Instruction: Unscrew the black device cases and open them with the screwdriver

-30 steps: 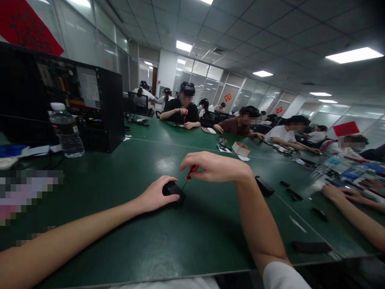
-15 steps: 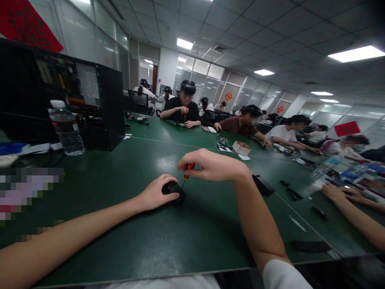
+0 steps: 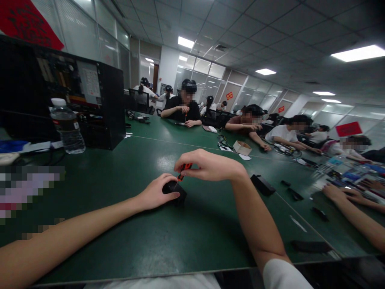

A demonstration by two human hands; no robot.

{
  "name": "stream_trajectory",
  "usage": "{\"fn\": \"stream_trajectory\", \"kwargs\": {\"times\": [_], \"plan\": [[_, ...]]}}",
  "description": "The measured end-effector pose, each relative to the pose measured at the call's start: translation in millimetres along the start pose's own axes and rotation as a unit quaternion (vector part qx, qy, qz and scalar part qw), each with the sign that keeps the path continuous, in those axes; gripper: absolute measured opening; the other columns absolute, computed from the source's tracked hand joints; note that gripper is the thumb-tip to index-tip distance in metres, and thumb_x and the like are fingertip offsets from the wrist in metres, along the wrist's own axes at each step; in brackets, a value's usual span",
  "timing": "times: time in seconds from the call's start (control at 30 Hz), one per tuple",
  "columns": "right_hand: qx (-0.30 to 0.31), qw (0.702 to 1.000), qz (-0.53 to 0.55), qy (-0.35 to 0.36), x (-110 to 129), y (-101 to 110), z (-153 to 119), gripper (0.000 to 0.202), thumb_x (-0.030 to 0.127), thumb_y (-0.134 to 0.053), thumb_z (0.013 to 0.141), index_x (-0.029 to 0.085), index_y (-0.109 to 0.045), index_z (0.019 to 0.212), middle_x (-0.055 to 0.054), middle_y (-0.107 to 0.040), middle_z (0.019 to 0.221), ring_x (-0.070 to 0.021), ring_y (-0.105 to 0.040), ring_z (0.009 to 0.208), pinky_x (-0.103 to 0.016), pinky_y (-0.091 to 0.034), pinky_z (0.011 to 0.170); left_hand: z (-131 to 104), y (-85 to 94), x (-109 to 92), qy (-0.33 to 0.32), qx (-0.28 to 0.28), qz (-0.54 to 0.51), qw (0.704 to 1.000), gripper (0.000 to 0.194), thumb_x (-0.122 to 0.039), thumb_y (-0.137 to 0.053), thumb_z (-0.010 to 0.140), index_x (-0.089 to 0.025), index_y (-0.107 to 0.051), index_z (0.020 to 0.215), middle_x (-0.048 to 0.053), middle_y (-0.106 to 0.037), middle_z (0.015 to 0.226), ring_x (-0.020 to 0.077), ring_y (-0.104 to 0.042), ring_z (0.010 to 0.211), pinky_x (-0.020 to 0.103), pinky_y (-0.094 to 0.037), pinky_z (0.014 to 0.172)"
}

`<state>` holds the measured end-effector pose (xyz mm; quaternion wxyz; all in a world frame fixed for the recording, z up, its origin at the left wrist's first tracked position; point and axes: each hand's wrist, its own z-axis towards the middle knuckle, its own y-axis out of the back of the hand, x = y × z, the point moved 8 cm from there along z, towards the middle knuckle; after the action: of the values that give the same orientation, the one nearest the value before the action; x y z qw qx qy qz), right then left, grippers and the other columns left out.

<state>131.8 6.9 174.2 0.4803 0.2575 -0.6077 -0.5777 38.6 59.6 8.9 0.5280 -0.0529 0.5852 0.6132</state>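
Observation:
A small black device (image 3: 180, 196) rests on the green table (image 3: 135, 241), and its details are too dark to make out. My left hand (image 3: 159, 192) is wrapped round its left side, the thumb along the near edge. Above it, my right hand (image 3: 200, 164) grips an orange and black screwdriver (image 3: 185, 166) between thumb and fingers. The screwdriver tilts down to the left, its thin shaft reaching the top of the device close to my left fingers.
An opened computer case (image 3: 111, 104) and a water bottle (image 3: 67, 126) stand at the left. Rightward lie a black box-shaped part (image 3: 262, 184), smaller black pieces (image 3: 294, 194) and an open carton (image 3: 242, 147). Another person's hands (image 3: 337, 192) rest at the far right.
My right hand has shifted slightly left, and the screwdriver tip has moved from the device's right side onto its top. A person across the table has raised a hand towards the face.

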Motion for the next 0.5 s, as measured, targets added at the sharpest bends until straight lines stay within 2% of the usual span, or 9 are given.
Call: {"fn": "stream_trajectory", "kwargs": {"times": [0.5], "plan": [[-0.018, 1.0, -0.008, -0.013, -1.0, 7.1, -4.9, 0.013, 0.016, -0.058, 0.096, 0.015, -0.066, 0.106, -0.007, -0.071, 0.102, -0.0153, -0.066, 0.092, -0.025, -0.048, 0.083, -1.5, 0.7, -5.1, -0.013, 0.0, 0.001, 1.0, 0.05, -0.056, -0.071, 0.085, -0.025, -0.066, 0.124, 0.009, -0.06, 0.134, 0.0304, -0.06, 0.123, 0.044, -0.048, 0.108]]}}
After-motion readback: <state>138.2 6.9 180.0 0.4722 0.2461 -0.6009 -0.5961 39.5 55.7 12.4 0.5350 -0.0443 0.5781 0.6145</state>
